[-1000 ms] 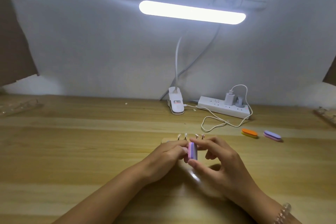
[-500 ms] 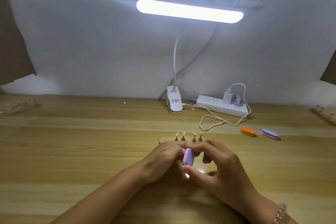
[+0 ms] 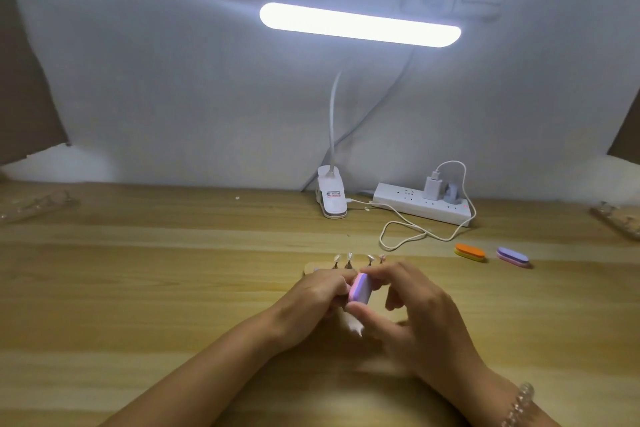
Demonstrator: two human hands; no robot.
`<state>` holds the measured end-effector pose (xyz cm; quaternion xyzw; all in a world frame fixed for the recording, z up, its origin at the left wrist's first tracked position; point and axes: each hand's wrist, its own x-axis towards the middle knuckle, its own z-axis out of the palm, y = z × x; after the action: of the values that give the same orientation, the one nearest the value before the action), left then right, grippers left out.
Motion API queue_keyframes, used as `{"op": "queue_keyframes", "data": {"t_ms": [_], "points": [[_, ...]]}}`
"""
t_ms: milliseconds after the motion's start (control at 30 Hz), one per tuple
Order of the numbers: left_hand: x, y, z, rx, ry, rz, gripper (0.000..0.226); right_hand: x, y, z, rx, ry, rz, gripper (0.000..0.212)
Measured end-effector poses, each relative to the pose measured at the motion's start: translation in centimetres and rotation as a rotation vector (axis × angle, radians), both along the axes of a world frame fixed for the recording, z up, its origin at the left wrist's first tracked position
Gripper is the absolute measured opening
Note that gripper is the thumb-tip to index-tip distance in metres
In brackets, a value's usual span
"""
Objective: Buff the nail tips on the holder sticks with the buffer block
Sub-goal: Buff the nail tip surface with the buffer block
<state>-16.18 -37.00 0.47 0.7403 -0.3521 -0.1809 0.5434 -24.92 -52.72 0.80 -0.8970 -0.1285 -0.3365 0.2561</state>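
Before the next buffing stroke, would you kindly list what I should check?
1. Block pinched in right hand: ok.
2. Left hand grips white stick: ok.
3. Block touching nail tip: cannot tell, fingers hide it.
4. Other sticks upright in base: ok.
5. Spare buffers lying to the right: ok.
6. Cable apart from hands: ok.

We look forward and down from our head, close over the left hand (image 3: 311, 295) and right hand (image 3: 422, 315) at the counter (image 3: 138, 288).
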Motion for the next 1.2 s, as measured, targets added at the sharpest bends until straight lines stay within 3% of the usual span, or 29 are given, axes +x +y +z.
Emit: {"op": "queue_keyframes", "data": {"t_ms": [67, 167, 333, 467, 800, 967, 1067, 1200], "points": [[0.0, 0.0, 0.1, 0.032, -0.046, -0.006, 0.052, 0.0, -0.1, 0.1, -0.005, -0.017, -0.015, 0.039], [-0.4, 0.1, 0.6, 0.034, -0.100, -0.019, 0.042, -0.3, 0.2, -0.1, -0.088, -0.028, 0.024, 0.036], [-0.4, 0.0, 0.9, 0.030, -0.078, 0.005, 0.048, 0.1, -0.2, 0.1, 0.057, -0.021, -0.012, 0.044], [-0.6, 0.1, 1.1, -0.006, -0.031, -0.005, 0.049, -0.3, 0.3, 0.0, 0.022, -0.036, 0.046, 0.035], [-0.3, 0.2, 0.7, -0.014, 0.035, -0.010, 0.043, -0.3, 0.2, -0.1, -0.068, -0.020, 0.032, 0.037], [-0.1, 0.2, 1.0, -0.008, 0.105, -0.018, 0.029, 0.1, -0.2, 0.0, 0.018, 0.003, 0.008, 0.039], [0.1, 0.4, 1.0, 0.017, 0.134, -0.051, 0.039, -0.2, -0.3, -0.2, -0.087, 0.019, 0.044, 0.037], [0.4, 0.9, 1.4, 0.060, 0.102, -0.113, 0.020, 0.0, -0.8, -0.1, -0.012, 0.035, 0.047, 0.041]]}}
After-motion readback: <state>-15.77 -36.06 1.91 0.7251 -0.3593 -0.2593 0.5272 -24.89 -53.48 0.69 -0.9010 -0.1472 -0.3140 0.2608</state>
